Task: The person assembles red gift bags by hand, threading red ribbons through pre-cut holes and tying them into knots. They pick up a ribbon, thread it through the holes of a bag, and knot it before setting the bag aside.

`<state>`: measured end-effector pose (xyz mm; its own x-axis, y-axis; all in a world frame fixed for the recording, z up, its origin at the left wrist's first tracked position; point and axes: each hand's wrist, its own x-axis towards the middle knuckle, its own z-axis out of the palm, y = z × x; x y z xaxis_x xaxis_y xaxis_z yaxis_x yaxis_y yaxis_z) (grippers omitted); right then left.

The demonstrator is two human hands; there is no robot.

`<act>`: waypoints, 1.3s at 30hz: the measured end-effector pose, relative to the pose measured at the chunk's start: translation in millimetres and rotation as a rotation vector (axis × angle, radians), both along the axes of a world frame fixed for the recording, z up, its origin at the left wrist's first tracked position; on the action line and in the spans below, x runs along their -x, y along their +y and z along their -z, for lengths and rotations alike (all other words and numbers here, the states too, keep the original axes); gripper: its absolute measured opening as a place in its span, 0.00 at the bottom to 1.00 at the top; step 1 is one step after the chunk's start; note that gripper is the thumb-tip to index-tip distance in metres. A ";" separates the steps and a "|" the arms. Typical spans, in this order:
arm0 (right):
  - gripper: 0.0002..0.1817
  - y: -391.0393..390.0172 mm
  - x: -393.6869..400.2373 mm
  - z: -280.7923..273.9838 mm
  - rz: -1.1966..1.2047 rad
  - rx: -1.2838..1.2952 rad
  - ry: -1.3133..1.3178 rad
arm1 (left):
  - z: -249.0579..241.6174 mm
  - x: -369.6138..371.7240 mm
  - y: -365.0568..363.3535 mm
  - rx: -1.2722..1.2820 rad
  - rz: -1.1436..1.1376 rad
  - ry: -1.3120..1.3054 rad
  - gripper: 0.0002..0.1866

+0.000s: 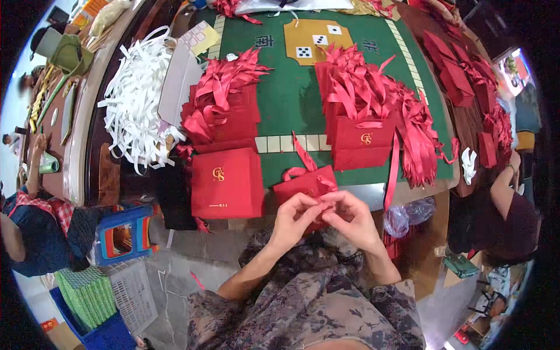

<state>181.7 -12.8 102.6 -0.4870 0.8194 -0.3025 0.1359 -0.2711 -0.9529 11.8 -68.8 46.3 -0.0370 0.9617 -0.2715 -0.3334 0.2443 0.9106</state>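
A small red paper bag [291, 185] lies at the near table edge, with a loose red ribbon [304, 153] sticking up from it. Over its lower part, my left hand [296, 220] is closed in a pinch. My right hand [352, 220] pinches too, its fingertips meeting the left ones. Red ribbon shows just above and between the fingers, though the pinched part is mostly covered. Left of the hands sits a stack of flat red bags [226, 185] with gold lettering. To the right stand several red bags [363, 143] topped with ribbon handles.
More ribboned red bags [224, 125] stand farther back on the green tabletop [283, 76]. White ribbons [140, 99] heap at the left beside a box [179, 81]. Loose red ribbons [419, 140] hang over the right side. People's arms [506, 184] show at both sides.
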 end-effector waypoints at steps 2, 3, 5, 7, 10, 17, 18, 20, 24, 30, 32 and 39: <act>0.10 2.0 4.9 15.3 -0.020 0.058 0.070 | 4.8 3.3 -2.2 0.022 -0.024 -0.045 0.03; 0.10 0.7 8.6 24.8 0.023 0.036 0.114 | 8.0 4.6 -3.6 0.040 -0.041 -0.088 0.02; 0.10 0.0 15.1 35.4 0.063 0.018 0.154 | 19.6 4.4 -6.1 0.053 -0.058 -0.107 0.03; 0.08 0.0 21.2 39.4 0.096 -0.020 0.134 | 16.5 5.7 -3.9 0.067 -0.075 -0.126 0.04; 0.07 2.8 24.9 40.3 0.154 -0.099 0.067 | -6.5 13.8 -0.4 -0.287 -0.164 0.800 0.17; 0.08 14.2 39.6 38.8 0.008 -0.512 -0.236 | 3.9 22.5 11.6 -0.205 -0.005 1.311 0.30; 0.09 13.5 46.0 36.4 0.018 -0.550 -0.267 | 6.6 23.4 12.6 -0.179 0.016 1.278 0.28; 0.09 11.6 52.3 46.8 0.018 -0.545 -0.301 | 10.6 25.0 13.1 -0.160 0.028 1.270 0.26; 0.07 12.5 54.6 60.0 -0.005 -0.557 -0.382 | 5.4 23.9 17.0 -0.167 0.024 1.332 0.20; 0.07 10.5 55.0 61.0 0.010 -0.551 -0.399 | -1.2 23.8 18.9 -0.160 -0.019 1.308 0.11; 0.07 9.5 55.9 58.6 0.017 -0.516 -0.400 | -4.3 25.6 19.3 -0.174 -0.022 1.276 0.09; 0.07 4.0 66.6 56.3 0.111 -0.487 -0.372 | -10.1 32.3 21.4 -0.174 0.025 1.170 0.04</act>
<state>115.0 -8.8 46.3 -0.3244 0.9458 -0.0146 0.4783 0.1507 -0.8652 -20.5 -47.4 56.4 -0.1564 0.9864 0.0498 0.7281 0.0811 0.6807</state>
